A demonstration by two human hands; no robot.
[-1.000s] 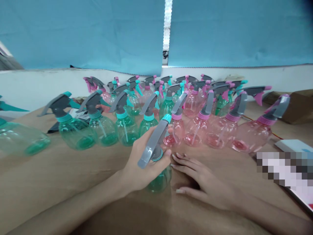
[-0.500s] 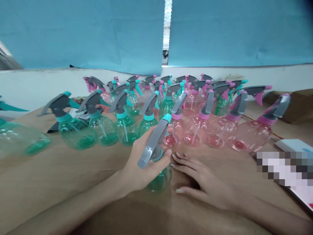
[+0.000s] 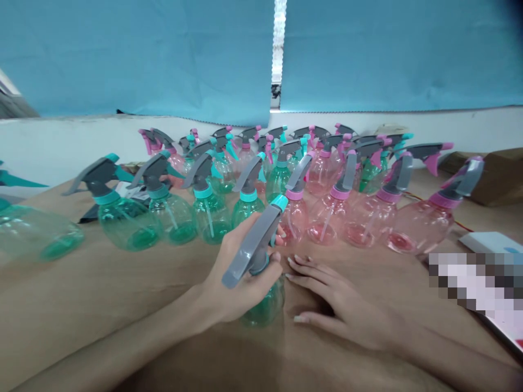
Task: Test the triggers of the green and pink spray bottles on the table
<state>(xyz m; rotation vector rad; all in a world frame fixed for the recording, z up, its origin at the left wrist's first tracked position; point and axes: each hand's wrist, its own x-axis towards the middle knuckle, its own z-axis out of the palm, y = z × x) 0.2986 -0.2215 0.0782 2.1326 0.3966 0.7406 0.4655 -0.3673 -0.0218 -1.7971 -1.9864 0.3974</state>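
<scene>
Left hand (image 3: 232, 277) has its fingers (image 3: 265, 275) wrapped round a green trigger spray bottle (image 3: 265, 307) near the neck, lower centre of frame. Right hand (image 3: 349, 307) is just beside it, fingers loose and spread on the desk (image 3: 134, 288). Front row behind: green sprayers (image 3: 212, 218) centre-left, pink ones (image 3: 296, 215) centre-right.

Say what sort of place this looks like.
Possibly a small workshop or packing room, though the view can't settle it: many similar green spray bottles and pink spray bottles crowd a brown table, and blue cloth hangs behind.
</scene>
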